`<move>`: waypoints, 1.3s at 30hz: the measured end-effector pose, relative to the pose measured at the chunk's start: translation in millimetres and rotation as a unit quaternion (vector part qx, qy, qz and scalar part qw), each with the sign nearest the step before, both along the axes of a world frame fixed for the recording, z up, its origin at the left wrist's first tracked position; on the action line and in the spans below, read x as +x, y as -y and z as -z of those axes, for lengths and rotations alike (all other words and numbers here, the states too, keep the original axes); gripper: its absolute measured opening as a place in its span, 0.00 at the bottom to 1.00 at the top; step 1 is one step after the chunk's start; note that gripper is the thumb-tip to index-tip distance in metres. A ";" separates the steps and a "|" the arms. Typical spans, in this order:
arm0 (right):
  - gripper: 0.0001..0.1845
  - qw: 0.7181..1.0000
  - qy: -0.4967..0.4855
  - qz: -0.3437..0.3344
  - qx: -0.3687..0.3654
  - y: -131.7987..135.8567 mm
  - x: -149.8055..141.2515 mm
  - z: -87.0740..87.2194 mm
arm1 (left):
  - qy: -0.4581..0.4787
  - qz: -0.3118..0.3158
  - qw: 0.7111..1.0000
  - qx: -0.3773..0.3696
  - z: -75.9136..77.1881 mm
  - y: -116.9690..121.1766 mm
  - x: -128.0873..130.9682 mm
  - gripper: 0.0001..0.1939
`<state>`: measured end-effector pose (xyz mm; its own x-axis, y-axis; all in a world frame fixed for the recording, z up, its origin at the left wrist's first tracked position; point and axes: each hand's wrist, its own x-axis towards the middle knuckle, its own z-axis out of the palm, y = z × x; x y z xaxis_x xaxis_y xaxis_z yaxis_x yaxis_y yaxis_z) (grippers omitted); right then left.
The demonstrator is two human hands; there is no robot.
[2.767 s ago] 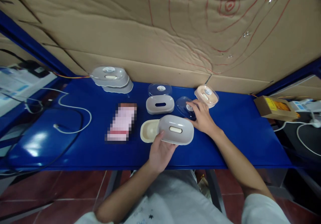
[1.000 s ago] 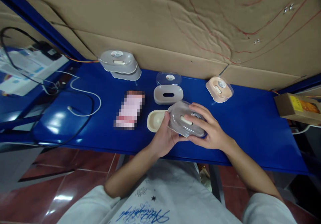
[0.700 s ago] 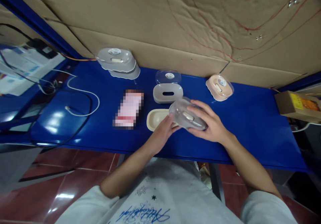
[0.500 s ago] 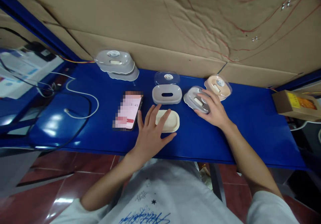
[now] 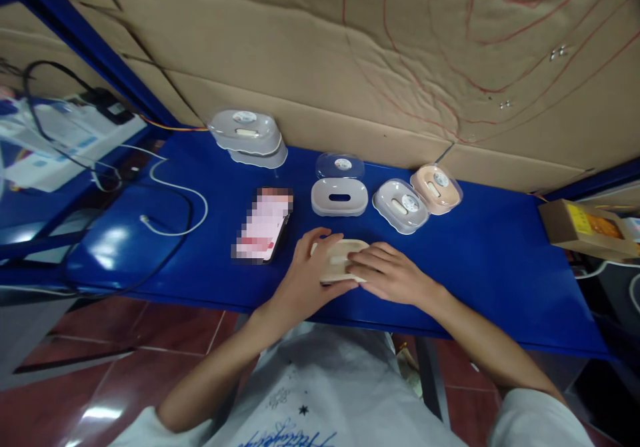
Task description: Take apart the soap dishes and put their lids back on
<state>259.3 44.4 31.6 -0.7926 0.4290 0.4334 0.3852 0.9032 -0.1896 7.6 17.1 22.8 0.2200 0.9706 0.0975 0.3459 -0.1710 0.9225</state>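
Observation:
A cream oval tray with a raised rim [image 5: 339,249] is between my two hands near the front of the blue table. My left hand [image 5: 306,275] curls around its left end, thumb along the near edge. My right hand [image 5: 393,273] grips its right end, with bent fingers reaching over the rim. Whether the tray is lifted off the table I cannot tell. Just behind it sits a pale grey oval shell [image 5: 320,205] with a slot in its middle. A clear lid [image 5: 333,165] bearing a round sticker lies behind that shell.
A grey lidded box [image 5: 395,210] touches a peach lidded box [image 5: 431,185] at the right. Stacked grey boxes [image 5: 255,141] stand at the back left. A phone [image 5: 263,227] and a white cable [image 5: 175,233] lie left. A cardboard box [image 5: 570,223] is far right.
My right hand has let go of the grey lidded box and come to the tray. My left hand, spread over the tray before, now holds its left end. The view has shifted slightly.

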 end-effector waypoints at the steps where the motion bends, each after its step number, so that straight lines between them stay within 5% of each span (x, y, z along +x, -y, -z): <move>1: 0.16 1.000 -0.020 0.007 0.007 0.1 0.9 0.3 | 0.047 -0.019 0.999 -0.005 -1.5 3.0 -0.4 0.42; 4: 0.19 0.992 -0.105 0.064 0.020 1.2 5.1 -1.4 | 0.253 -0.087 0.962 -0.058 -6.4 15.5 -0.6 0.45; 7: 0.21 0.990 -0.112 0.086 0.018 3.9 -3.9 -2.6 | 0.465 -0.087 0.854 -0.217 -13.3 24.7 1.4 0.41; 11: 0.28 0.996 -0.088 -0.031 -0.011 -15.2 -31.2 5.2 | 0.575 -0.096 0.730 -0.356 -20.6 23.4 4.0 0.25; 13: 0.28 0.994 -0.100 0.030 -0.044 -37.2 -38.9 11.6 | 0.594 -0.133 0.705 -0.363 -21.4 21.0 3.9 0.20; 16: 0.23 0.979 -0.060 0.182 -0.070 -66.8 -37.6 19.5 | 0.602 -0.160 0.693 -0.363 -19.3 19.7 2.5 0.23; 20: 0.17 0.970 -0.053 0.229 -0.052 -64.1 -32.3 18.6 | 0.618 -0.165 0.680 -0.358 -12.1 16.6 2.7 0.24; 30: 0.15 0.993 -0.069 0.092 -0.008 -1.2 -44.4 -6.6 | 0.644 -0.062 0.673 -0.360 -14.7 -6.1 8.9 0.27; 36: 0.16 0.999 0.009 0.048 -0.006 -1.7 -42.6 -1.9 | 0.626 -0.098 0.691 -0.347 -2.9 -6.2 12.7 0.15; 39: 0.20 0.998 -0.011 0.019 -0.055 -33.1 -43.4 -6.2 | 0.619 -0.133 0.689 -0.353 -1.3 -3.4 15.0 0.19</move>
